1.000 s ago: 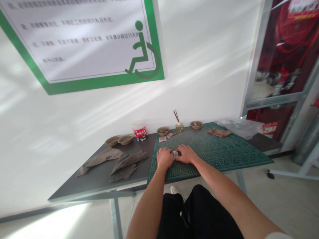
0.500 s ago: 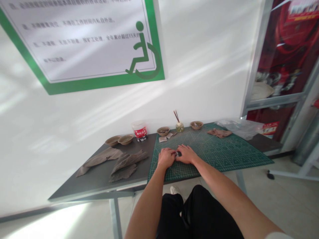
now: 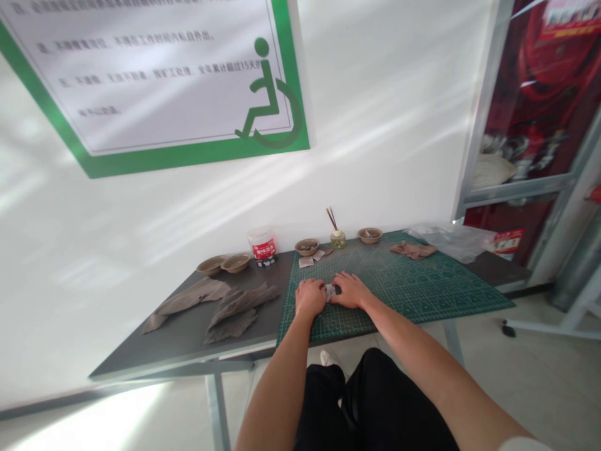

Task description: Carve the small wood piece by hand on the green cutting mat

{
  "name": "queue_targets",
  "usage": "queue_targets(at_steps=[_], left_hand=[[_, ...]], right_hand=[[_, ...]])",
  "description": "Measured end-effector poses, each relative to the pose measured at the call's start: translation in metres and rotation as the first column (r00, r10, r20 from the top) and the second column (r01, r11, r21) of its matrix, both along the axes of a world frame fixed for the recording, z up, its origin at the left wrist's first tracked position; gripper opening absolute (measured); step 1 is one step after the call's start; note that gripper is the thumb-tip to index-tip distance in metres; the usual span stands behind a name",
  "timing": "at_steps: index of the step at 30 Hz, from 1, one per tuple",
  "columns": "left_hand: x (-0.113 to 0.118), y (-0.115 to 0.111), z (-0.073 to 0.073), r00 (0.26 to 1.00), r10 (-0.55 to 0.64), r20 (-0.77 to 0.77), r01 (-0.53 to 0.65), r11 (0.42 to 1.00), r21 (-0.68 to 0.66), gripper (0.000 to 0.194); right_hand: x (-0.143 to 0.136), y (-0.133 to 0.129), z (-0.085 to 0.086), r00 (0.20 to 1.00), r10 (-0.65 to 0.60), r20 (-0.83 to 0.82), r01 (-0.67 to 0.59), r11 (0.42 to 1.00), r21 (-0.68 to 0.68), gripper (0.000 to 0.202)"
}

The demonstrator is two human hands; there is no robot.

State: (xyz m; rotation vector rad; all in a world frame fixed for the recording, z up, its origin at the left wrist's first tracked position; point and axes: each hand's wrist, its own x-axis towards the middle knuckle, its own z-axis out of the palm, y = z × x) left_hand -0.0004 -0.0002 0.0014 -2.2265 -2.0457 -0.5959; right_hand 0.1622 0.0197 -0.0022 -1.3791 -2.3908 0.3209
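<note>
My left hand (image 3: 310, 297) and my right hand (image 3: 351, 290) lie close together, low over the green cutting mat (image 3: 399, 282). Between them is a small pale grey piece (image 3: 330, 292), too small to tell whether it is cloth or paper. A dark bit (image 3: 337, 290) shows at its right end, by my right thumb and fingertips. The curled fingers of both hands grip the piece from either side. My palms and the undersides of my fingers are hidden.
Wrinkled brown-grey cloths (image 3: 241, 310) lie on the dark table (image 3: 173, 351) to the left. Along the wall stand shallow bowls (image 3: 307, 247), a red-labelled tub (image 3: 263, 249) and a reed diffuser (image 3: 337, 238). At the right are a brown rag (image 3: 413, 250) and a clear plastic bag (image 3: 457, 241).
My left hand has shifted slightly left, away from my right hand. More of the pale grey piece now shows between them. My right hand is nearly unmoved.
</note>
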Motion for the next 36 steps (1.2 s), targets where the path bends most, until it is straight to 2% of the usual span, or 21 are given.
queue_targets(at_steps=[7,15,25,30,36], left_hand=[[0.0009,0.0007,-0.0010,0.999,-0.050,-0.009,0.049,0.998,-0.028,0.034],[-0.0006,0.0040,-0.0037,0.982,-0.187,-0.016,0.187,0.982,-0.005,0.034],[-0.0017,0.0050,-0.0019,0.954,-0.300,-0.002,0.300,0.954,-0.019,0.033],[0.0004,-0.0006,0.0011,0.966,-0.257,-0.007,0.256,0.966,-0.022,0.029],[0.0024,-0.0041,-0.0008,0.996,-0.089,-0.030,0.090,0.995,0.045,0.028]], right_hand=[[0.0007,0.0019,-0.0029,1.000,-0.006,0.002,0.006,1.000,0.014,0.054],[0.0015,-0.0004,-0.0006,1.000,0.001,0.021,-0.001,1.000,0.011,0.056],[0.0016,-0.0019,0.0018,1.000,-0.005,0.015,0.005,1.000,-0.001,0.053],[0.0015,-0.0018,0.0008,1.000,-0.006,0.003,0.006,1.000,-0.001,0.050],[0.0009,-0.0004,-0.0015,1.000,-0.009,-0.015,0.009,1.000,0.013,0.053]])
